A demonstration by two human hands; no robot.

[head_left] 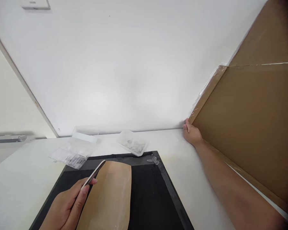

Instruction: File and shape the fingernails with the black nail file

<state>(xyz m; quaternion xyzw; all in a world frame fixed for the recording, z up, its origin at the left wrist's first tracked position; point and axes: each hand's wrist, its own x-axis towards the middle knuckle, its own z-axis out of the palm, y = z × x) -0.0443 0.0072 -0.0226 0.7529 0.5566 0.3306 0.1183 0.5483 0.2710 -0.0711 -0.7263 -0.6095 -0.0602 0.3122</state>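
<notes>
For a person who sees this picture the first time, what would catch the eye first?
Probably the large brown cardboard on the right, with the right hand at its far lower corner by the wall. Next, the brown paper on the black mat, beside the left hand holding a thin flat object.

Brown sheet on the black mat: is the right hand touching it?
No, the right hand is at the edge of the cardboard, well clear of the brown sheet.
</notes>
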